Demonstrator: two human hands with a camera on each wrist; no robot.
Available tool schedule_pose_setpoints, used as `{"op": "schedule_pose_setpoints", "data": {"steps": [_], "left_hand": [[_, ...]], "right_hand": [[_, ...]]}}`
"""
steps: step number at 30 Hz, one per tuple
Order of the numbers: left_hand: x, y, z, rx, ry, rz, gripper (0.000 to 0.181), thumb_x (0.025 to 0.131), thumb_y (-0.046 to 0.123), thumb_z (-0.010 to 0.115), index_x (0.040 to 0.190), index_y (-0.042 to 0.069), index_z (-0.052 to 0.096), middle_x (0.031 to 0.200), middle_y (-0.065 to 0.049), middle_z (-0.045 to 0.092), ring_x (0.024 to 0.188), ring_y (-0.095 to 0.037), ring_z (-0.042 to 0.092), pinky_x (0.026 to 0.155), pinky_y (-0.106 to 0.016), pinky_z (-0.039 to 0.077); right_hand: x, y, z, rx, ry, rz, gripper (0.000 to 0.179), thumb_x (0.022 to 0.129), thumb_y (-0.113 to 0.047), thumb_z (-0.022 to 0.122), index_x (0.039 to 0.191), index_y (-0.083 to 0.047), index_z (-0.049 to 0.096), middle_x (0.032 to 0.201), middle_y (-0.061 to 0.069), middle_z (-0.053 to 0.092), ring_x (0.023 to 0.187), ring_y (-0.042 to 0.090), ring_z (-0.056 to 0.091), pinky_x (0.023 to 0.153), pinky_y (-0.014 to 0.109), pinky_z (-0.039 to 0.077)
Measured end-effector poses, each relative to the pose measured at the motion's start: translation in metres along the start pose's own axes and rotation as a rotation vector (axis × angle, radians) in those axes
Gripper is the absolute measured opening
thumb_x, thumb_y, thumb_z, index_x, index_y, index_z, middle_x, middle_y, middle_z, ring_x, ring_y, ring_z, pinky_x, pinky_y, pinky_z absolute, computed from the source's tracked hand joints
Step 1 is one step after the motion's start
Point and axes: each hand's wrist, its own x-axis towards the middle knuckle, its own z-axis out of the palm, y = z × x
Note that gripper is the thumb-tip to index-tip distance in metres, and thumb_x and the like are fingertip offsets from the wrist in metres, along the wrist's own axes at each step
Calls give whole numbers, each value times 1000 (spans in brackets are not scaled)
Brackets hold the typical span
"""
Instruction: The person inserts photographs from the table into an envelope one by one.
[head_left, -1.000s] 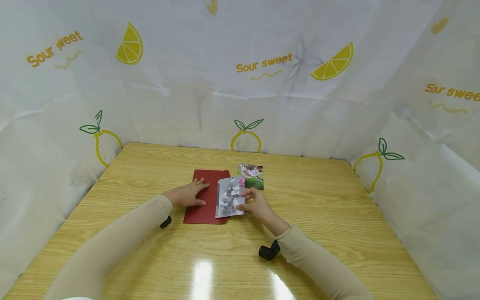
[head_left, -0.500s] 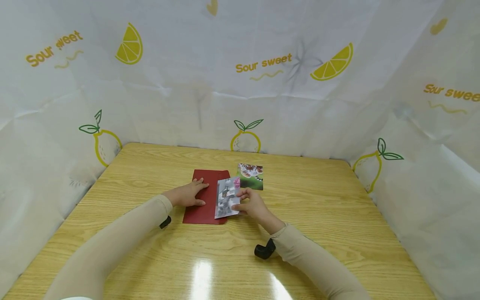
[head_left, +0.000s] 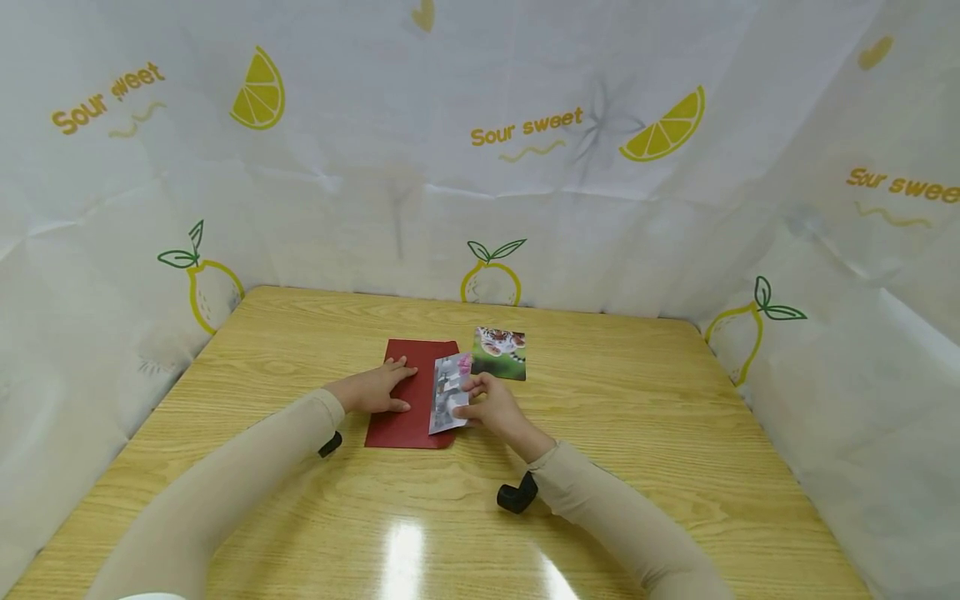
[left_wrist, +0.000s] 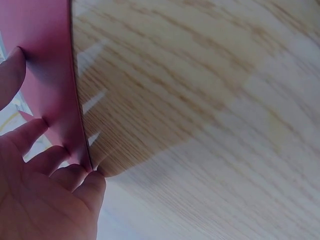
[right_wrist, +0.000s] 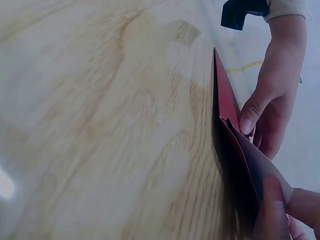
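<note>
A red envelope (head_left: 392, 417) lies on the table in the head view. My left hand (head_left: 375, 388) rests on it with fingers spread, pressing it down; the left wrist view shows those fingertips (left_wrist: 37, 127) along its red surface. My right hand (head_left: 495, 408) pinches a mostly grey photo (head_left: 444, 408) with a pink patch between thumb and fingers. The photo's left part is hidden inside the envelope, and its right part sticks out. In the right wrist view the photo (right_wrist: 262, 160) slants out of the envelope's mouth, held by my right fingers (right_wrist: 272, 200).
A tiger photo (head_left: 498, 365) lies behind my right hand, near the envelope's far right corner. Black wrist mounts (head_left: 517, 495) hang under the sleeves. A white printed cloth (head_left: 360, 208) stands around the back and sides of the wooden table (head_left: 615, 400).
My right hand has moved left with the grey photo, and more of it is now hidden in the envelope. More of the tiger photo shows. My left hand has stayed in place.
</note>
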Motion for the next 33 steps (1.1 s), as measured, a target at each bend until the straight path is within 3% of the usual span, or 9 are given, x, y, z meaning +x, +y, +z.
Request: {"op": "schedule_pose_setpoints", "data": {"steps": [9,16,20,27,33], "left_hand": [[1,1,-1,-2,-3,-16,72,95,32,61,153,7,26,161,-22,9,148,-42,6,118,-54,19],[2,1,0,-7,-6,-23,73,95,33,61,154,7,26,161,-22,8,148,-42,6,118,-53,19],[2,0,1,-13,-6,-21,73,95,33,62,153,7,26,161,-22,9,148,-42,5,118,-53,19],[2,-2,2,-19,0,-13,73,95,33,62,153,7,26,161,-22,9,148,-43,6,118,-53,20],[4,-5,3,-15,7,1,73,95,33,62,153,6,27,161,-23,9,148,-43,6,118,-54,18]], "right_hand": [[2,-3,4,-10,-7,-18,35,80,3,76,109,2,57,95,8,52,74,14,54,62,27,56],[2,-3,6,-40,18,-17,15,97,-5,57,110,3,59,99,11,61,81,14,58,63,29,57],[3,-1,6,-34,20,-15,16,99,-2,48,111,4,58,100,12,60,87,16,57,63,29,57],[4,3,4,4,9,-12,21,99,-2,49,120,-1,47,97,13,62,85,18,59,58,30,56],[3,1,5,40,-4,21,26,100,-2,49,125,-2,46,101,14,63,84,18,61,62,32,57]]}}
